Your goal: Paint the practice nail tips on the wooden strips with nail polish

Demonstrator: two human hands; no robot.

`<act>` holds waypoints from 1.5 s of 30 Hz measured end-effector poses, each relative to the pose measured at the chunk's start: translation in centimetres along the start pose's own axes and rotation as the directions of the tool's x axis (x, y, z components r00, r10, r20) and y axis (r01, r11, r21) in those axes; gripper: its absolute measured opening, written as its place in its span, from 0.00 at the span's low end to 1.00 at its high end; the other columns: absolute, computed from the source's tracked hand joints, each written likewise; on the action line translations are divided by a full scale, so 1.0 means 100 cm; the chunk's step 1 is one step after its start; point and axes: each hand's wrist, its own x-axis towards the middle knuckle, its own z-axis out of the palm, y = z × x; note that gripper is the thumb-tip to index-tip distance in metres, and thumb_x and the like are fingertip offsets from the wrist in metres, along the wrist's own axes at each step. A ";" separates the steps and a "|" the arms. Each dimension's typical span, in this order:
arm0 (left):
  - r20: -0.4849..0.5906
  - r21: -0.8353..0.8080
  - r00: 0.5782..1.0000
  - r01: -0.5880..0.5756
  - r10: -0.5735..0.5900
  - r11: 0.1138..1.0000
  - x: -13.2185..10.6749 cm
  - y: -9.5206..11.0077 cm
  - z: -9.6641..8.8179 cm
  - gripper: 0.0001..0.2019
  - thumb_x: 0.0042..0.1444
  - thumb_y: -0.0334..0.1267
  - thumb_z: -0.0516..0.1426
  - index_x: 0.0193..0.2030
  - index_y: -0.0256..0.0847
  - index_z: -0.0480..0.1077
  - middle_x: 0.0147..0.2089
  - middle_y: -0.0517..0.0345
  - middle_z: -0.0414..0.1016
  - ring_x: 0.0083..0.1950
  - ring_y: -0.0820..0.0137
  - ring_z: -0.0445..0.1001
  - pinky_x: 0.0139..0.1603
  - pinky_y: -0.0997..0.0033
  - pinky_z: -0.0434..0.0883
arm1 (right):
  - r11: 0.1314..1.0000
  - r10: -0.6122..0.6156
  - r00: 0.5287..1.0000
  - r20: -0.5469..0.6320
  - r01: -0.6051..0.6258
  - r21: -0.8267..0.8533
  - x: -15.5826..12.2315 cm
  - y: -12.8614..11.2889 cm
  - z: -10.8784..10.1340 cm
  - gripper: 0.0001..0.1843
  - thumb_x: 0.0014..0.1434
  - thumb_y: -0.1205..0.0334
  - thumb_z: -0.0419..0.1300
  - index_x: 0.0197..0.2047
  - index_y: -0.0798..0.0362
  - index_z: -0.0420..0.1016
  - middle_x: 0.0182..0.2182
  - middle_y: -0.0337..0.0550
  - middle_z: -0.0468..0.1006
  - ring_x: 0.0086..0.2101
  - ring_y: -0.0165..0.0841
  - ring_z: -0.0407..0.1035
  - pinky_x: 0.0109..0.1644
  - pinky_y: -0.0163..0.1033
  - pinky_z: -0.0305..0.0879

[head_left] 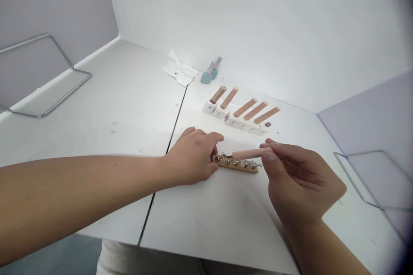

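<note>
My left hand grips the left end of a narrow wooden strip lying on the table. Several small clear nail tips stand along it on metal holders. My right hand pinches a nail polish brush by its long peach cap. The brush end points left, over the strip, close to the nail tips; whether it touches one I cannot tell. Behind the hands is a row of white nail polish bottles, most with peach caps. The rightmost bottle has no cap, and its dark opening shows.
Two teal bottles with silver caps stand at the back, beside a crumpled white tissue. A dark seam runs across the white table. Bent metal wire frames stand at the left and right. White panels enclose the table.
</note>
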 end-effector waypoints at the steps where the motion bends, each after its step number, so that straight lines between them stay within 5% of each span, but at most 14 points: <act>1: -0.003 -0.002 1.000 -0.002 0.002 1.000 0.000 0.000 0.000 0.24 0.50 0.35 0.59 0.55 0.39 0.62 0.41 0.60 0.78 0.48 0.61 0.70 0.56 0.56 0.62 | 1.000 0.008 1.000 0.002 -0.008 -0.001 0.000 0.000 -0.001 0.14 0.48 0.71 0.66 0.39 0.48 0.77 0.28 0.35 0.79 0.33 0.33 0.76 0.43 0.47 0.75; 13: 0.011 0.002 1.000 0.009 -0.009 1.000 0.001 0.002 -0.002 0.24 0.50 0.34 0.59 0.55 0.38 0.62 0.41 0.60 0.78 0.48 0.61 0.70 0.55 0.57 0.62 | 1.000 -0.014 0.996 -0.090 0.015 0.015 0.002 0.001 0.002 0.15 0.47 0.73 0.67 0.39 0.51 0.78 0.31 0.38 0.80 0.33 0.32 0.76 0.39 0.41 0.75; 32: 0.009 0.005 1.000 0.004 -0.004 1.000 0.000 0.001 -0.001 0.24 0.49 0.35 0.59 0.54 0.39 0.63 0.41 0.59 0.78 0.47 0.61 0.70 0.54 0.56 0.62 | 0.999 -0.035 0.999 0.019 0.034 0.022 0.000 0.000 -0.003 0.16 0.46 0.73 0.66 0.39 0.47 0.78 0.29 0.35 0.79 0.32 0.34 0.75 0.42 0.47 0.76; 39: 0.004 0.008 1.000 -0.006 0.006 1.000 0.000 0.000 -0.001 0.24 0.49 0.35 0.59 0.55 0.38 0.63 0.41 0.60 0.78 0.47 0.61 0.70 0.56 0.56 0.61 | 0.999 -0.047 0.996 -0.070 0.049 0.014 0.000 -0.001 0.000 0.18 0.46 0.74 0.66 0.40 0.48 0.78 0.30 0.35 0.80 0.32 0.33 0.76 0.42 0.46 0.76; 45: 0.018 0.004 1.000 0.015 -0.015 1.000 0.001 0.003 -0.002 0.23 0.50 0.35 0.59 0.54 0.40 0.63 0.41 0.61 0.78 0.48 0.60 0.70 0.54 0.56 0.62 | 0.999 -0.024 0.999 -0.024 0.023 -0.039 -0.001 0.002 0.002 0.16 0.47 0.72 0.67 0.40 0.47 0.77 0.29 0.34 0.80 0.34 0.34 0.76 0.43 0.46 0.76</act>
